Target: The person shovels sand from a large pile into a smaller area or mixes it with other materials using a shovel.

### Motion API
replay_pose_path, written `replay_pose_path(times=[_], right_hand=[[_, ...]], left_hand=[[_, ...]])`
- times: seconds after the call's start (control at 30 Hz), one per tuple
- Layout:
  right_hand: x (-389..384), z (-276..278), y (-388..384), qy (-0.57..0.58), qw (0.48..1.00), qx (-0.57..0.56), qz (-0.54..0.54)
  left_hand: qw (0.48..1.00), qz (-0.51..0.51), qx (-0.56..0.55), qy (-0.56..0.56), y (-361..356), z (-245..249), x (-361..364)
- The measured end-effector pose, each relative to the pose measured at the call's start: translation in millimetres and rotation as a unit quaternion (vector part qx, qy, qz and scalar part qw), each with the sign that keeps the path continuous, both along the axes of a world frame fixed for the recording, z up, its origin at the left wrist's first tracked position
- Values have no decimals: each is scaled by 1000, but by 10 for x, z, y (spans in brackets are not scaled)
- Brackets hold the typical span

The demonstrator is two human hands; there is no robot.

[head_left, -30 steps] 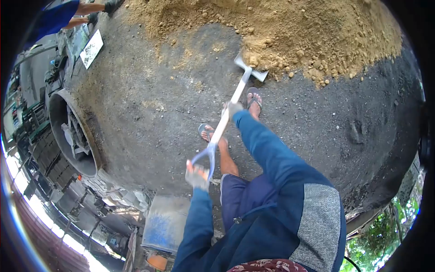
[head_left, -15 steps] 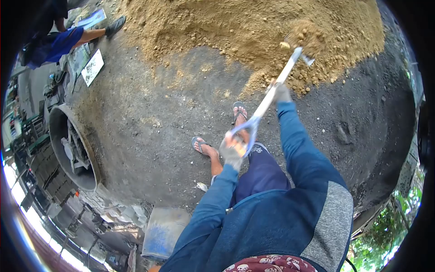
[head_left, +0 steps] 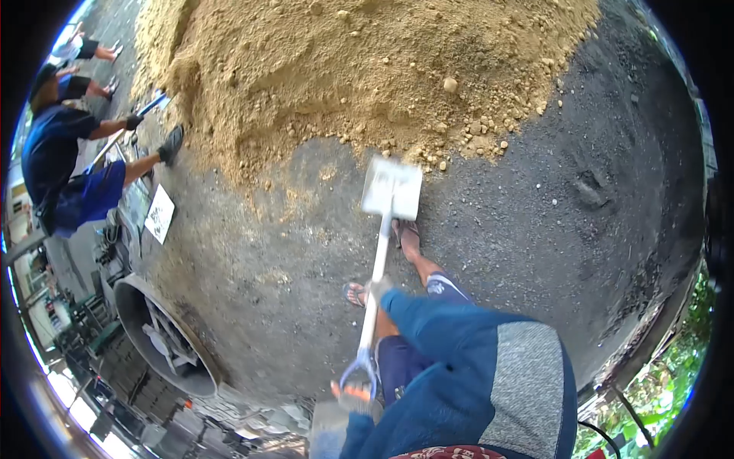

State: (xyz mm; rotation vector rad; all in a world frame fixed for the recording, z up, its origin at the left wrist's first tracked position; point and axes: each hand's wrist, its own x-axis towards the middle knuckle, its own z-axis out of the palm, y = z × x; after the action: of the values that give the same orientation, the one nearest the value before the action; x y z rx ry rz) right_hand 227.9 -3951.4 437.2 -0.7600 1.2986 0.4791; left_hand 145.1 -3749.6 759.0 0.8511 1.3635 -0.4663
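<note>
A shovel (head_left: 381,256) with a pale blade, a light shaft and a blue D-shaped handle stretches forward from my body. My left hand (head_left: 355,399), in a greyish glove, is closed on the D-handle near the bottom of the view. Further up, my right hand (head_left: 378,288), also gloved and slightly blurred, wraps around the shaft. The blade (head_left: 392,187) carries no visible load. It is over the dark ground, just short of the heap of yellow-brown soil (head_left: 367,84), and partly covers my forward foot.
At left, a co-worker (head_left: 65,153) in dark clothes holds another blue-handled shovel (head_left: 115,141) beside the heap. A large round drum (head_left: 164,336) with metal parts inside stands at lower left. A speckled white sheet (head_left: 159,214) lies on the ground. Greenery (head_left: 688,359) shows at lower right.
The blade carried soil over the heap's right edge; now it is unloaded and nearer my feet. Both hands have drawn back with the shovel. More of the co-worker has come into view.
</note>
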Motion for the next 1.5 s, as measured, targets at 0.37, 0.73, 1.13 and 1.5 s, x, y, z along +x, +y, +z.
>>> replay_pose_path(times=[0.37,0.73,1.13,1.5], right_hand=[[749,-156,-1947,27,999,-5,-27],[717,829,-2891,-80,949,-146,-267],[770,2790,-2555,-231,904,47,-357],[77,3551,-2889,-171,822,-331,-430]], left_hand=[[994,-111,2,20,-1761,-675,1177],[960,-120,-222,-117,-2277,-412,1328],[733,-519,-53,-438,-2577,1275,1658],[820,-441,-243,-272,-2252,311,1433]])
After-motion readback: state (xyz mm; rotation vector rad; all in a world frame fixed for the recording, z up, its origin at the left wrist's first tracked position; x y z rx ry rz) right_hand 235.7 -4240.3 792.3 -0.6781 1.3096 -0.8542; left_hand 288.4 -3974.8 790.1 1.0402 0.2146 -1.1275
